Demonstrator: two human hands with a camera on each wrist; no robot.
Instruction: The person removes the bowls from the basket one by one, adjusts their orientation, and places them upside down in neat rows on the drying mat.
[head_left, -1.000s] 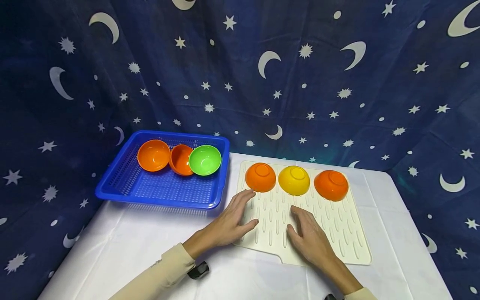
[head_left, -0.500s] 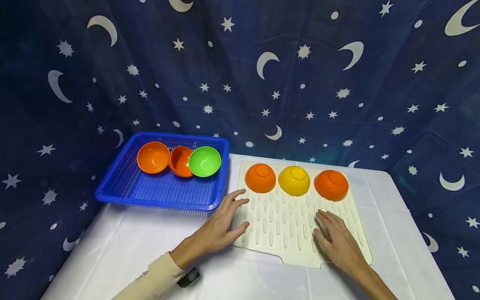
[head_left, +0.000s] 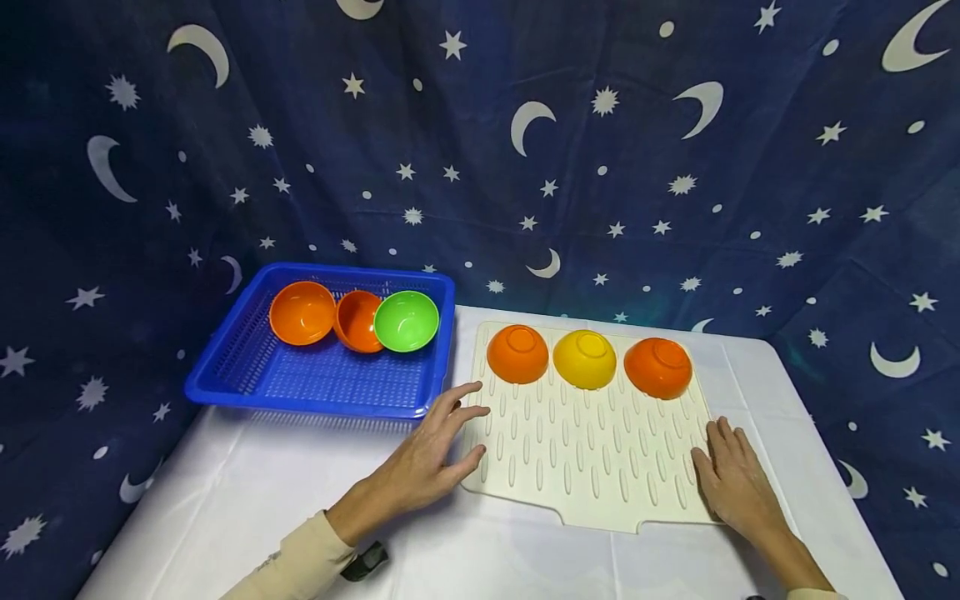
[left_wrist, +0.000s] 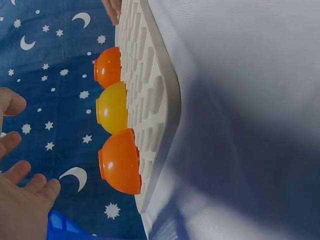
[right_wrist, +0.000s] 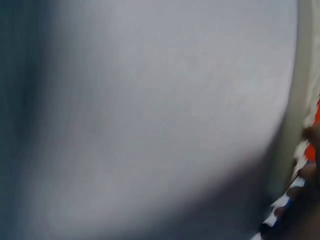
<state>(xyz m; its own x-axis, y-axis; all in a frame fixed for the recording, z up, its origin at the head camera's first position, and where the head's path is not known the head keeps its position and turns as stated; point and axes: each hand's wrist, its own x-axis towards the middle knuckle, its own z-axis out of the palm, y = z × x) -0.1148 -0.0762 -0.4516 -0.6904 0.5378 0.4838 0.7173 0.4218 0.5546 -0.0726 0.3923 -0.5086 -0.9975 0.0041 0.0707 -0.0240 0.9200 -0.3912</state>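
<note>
A cream ribbed drying mat (head_left: 592, 467) lies on the table. Along its back edge are an upside-down orange bowl (head_left: 517, 354), a yellow bowl (head_left: 585, 360) and a darker orange bowl (head_left: 658, 368). My left hand (head_left: 423, 458) is by the mat's left edge, fingers spread and slightly bent, holding nothing; the left wrist view shows it apart from the bowls. At the mat's right edge is my right hand (head_left: 738, 483), fingers loosely extended, holding nothing; whether it touches the mat I cannot tell. The right wrist view is blurred.
A blue plastic basket (head_left: 322, 410) stands at the back left, holding an orange bowl (head_left: 302, 312), a red-orange bowl (head_left: 356, 321) and a green bowl (head_left: 406, 321), open sides up. White cloth (head_left: 525, 558) covers the table. A dark starry curtain (head_left: 465, 125) hangs behind.
My right hand has moved rightward from over the mat's middle to its right edge. My left hand has shifted slightly left. The bowls and basket have stayed in place.
</note>
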